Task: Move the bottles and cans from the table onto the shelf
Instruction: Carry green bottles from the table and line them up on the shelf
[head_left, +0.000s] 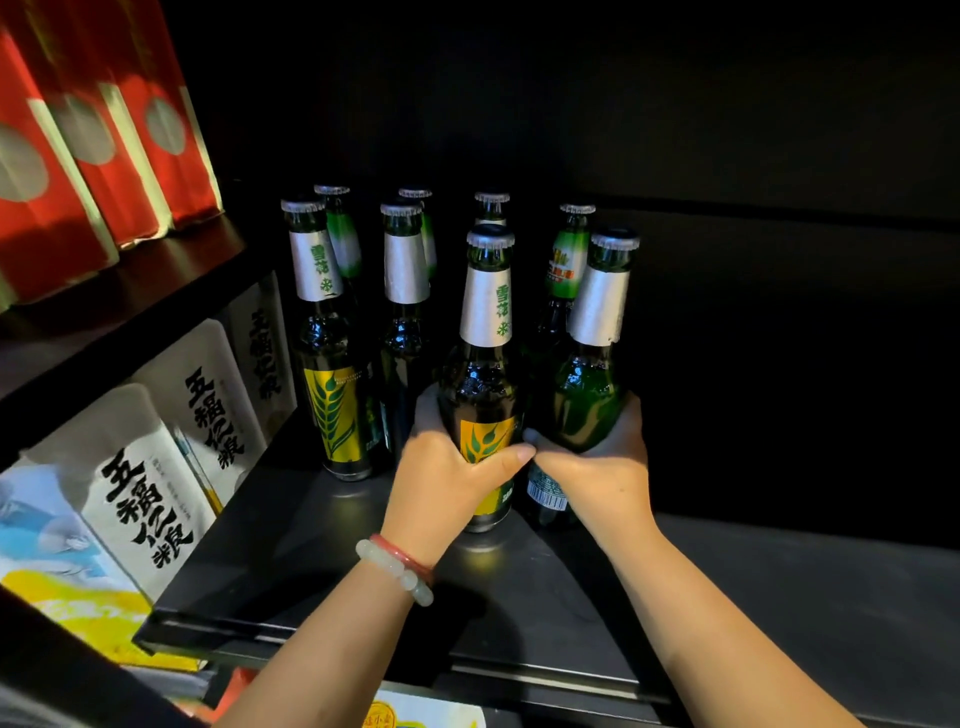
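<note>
Dark shelf, wide and flat. Red boxes up high on the left, white bags below. Six green bottles standing at the back. Two more bottles upright in front, touching. Left hand wrapped around the yellow-label bottle. Right hand wrapped around the plain green bottle. Bead bracelet on left wrist.
</note>
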